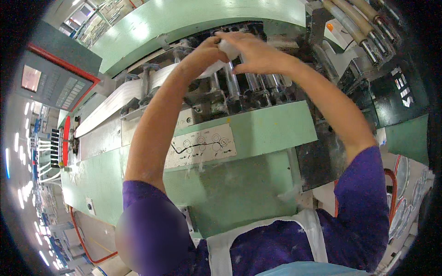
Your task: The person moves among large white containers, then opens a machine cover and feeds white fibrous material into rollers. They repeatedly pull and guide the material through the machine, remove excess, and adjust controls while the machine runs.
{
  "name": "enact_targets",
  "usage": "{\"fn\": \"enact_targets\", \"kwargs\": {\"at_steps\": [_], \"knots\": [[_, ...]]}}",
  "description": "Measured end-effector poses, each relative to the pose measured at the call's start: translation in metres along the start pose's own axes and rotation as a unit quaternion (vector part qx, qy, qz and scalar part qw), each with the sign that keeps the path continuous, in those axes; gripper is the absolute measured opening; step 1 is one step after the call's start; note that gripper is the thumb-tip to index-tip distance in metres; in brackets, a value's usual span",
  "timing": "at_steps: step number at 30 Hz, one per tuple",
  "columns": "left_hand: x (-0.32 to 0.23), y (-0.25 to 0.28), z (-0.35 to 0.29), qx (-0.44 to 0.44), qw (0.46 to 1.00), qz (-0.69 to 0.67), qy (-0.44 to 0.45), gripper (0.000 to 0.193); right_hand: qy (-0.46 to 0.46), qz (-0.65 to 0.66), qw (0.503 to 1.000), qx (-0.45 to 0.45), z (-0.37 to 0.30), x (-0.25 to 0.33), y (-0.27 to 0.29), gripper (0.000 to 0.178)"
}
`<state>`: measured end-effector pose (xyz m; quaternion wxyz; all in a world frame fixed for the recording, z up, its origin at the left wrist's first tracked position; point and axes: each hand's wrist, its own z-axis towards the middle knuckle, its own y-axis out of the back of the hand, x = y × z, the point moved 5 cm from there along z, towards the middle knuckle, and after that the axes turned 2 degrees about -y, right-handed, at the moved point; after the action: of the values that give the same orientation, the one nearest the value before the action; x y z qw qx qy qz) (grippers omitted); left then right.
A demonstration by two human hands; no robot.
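Observation:
Both my arms reach over the green machine to its far rollers. A wide white fibre band (113, 100) runs from the left across the machine and narrows toward my hands, where a bunched white tuft (228, 49) shows. My left hand (206, 54) is closed on the fibre, its fingers curled at the tuft's left side. From the right, my right hand (258, 53) curves around the same tuft, fingers over its top and thumb below. Metal rollers (231, 80) stand just beneath my hands. The palms and some fingertips are hidden.
A grey control panel (60, 76) with a red edge stands at the left. On the near green casing sits a plate with a roller diagram (200, 146). Long covered rollers (352, 25) jut in at the upper right, above dark machine parts. A green cover (202, 16) arches behind.

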<state>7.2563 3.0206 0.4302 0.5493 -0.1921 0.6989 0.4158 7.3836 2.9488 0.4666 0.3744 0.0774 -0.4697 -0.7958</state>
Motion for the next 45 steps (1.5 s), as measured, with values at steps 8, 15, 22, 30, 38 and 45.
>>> {"fn": "enact_targets", "kwargs": {"at_steps": [8,15,22,30,38,45], "knots": [[-0.019,0.029,-0.023,-0.074,0.925,0.373,0.005,0.089,-0.102,0.168,0.966,0.167,0.037,-0.043,-0.043,0.028],[-0.017,0.057,-0.014,-0.029,0.98,0.193,0.038,0.046,-0.251,0.359,0.881,0.181,0.034,-0.062,-0.061,0.029],[-0.023,0.034,-0.009,-0.093,0.714,0.693,0.038,0.016,-0.316,0.252,0.907,0.114,0.043,-0.074,-0.078,0.051],[0.012,0.001,-0.005,-0.031,0.732,0.651,0.198,0.022,-0.261,0.053,0.962,0.064,0.023,-0.058,-0.094,0.035],[0.038,0.014,0.002,-0.038,0.772,0.6,0.208,0.027,-0.221,-0.042,0.963,0.148,0.019,-0.041,-0.095,0.038],[0.084,0.031,0.029,-0.032,0.954,0.206,0.216,0.036,-0.145,-0.036,0.971,0.186,0.021,-0.043,-0.117,0.043]]}}
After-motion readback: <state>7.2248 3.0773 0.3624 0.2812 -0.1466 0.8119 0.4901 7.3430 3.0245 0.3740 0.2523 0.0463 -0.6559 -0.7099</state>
